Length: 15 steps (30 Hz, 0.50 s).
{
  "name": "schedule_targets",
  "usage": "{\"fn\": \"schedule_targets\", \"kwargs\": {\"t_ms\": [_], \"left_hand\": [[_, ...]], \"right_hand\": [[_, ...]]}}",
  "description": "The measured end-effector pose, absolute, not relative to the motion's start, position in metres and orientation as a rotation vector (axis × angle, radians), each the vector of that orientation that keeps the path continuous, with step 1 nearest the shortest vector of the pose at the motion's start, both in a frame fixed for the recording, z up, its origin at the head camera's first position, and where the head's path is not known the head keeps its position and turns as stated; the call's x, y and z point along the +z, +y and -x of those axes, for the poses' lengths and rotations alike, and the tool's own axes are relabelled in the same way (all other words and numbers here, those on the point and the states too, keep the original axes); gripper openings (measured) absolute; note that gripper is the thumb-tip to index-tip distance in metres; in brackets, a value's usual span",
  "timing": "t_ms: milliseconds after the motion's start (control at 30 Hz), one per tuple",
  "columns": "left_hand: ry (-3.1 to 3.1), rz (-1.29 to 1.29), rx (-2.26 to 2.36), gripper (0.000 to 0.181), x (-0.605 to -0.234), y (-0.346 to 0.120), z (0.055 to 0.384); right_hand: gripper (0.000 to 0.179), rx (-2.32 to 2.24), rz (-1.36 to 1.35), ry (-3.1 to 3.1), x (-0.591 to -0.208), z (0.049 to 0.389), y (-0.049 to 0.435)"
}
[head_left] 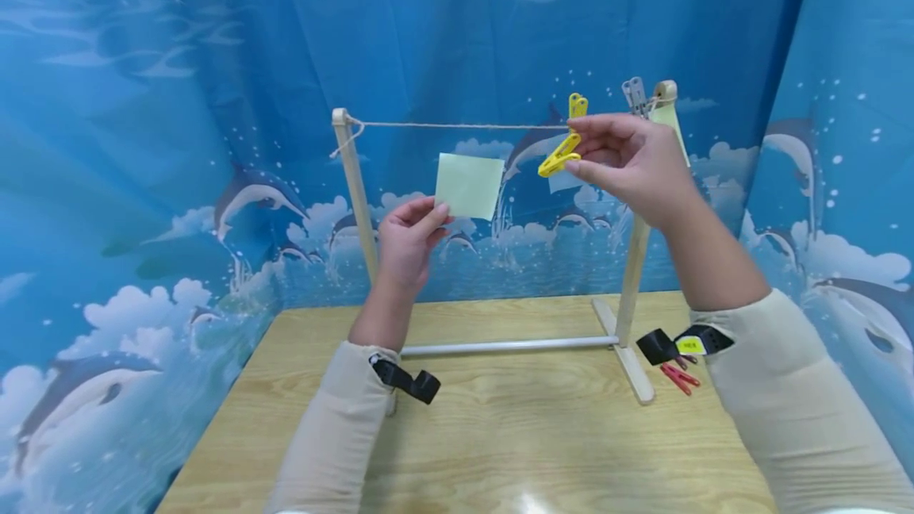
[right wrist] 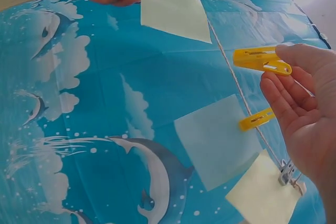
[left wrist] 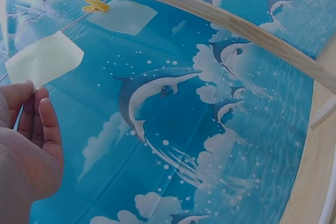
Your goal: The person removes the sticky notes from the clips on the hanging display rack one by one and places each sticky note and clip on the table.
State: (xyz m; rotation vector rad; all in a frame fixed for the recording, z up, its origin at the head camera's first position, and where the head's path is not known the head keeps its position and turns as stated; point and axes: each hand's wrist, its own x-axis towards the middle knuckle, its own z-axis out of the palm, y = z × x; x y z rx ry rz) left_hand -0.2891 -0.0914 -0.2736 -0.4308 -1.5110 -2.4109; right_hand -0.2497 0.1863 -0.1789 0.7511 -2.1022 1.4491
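My left hand [head_left: 410,240] pinches a pale green paper square [head_left: 469,186] by its lower left corner, in front of and just below the string [head_left: 457,126]. Between thumb and fingertips, my right hand [head_left: 635,165] holds a yellow clothespin [right wrist: 257,59] near the string. A second yellow clothespin [right wrist: 257,119] is clipped on the string and bears a pale blue paper square [right wrist: 218,142]. Beside the right post, a grey clothespin [right wrist: 286,172] fastens a yellow-green paper square [right wrist: 265,192] to the string; the right hand partly covers it in the head view.
The string runs between two wooden posts [head_left: 355,197] of a stand on the wooden table [head_left: 500,443]. A white rod [head_left: 507,346] joins the posts low down. Red clothespins [head_left: 680,379] lie by the stand's right foot [head_left: 634,375]. A blue dolphin-print curtain [head_left: 443,38] hangs behind.
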Motion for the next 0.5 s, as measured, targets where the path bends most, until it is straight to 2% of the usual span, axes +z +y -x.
{"fn": "schedule_targets", "kwargs": {"t_ms": [500], "left_hand": [[-1.610,0.340,-2.390,0.007,-0.291,-0.110,0.272]], "right_hand": [[0.035,1.419,-0.800,-2.094,-0.229,0.236,0.203]]}}
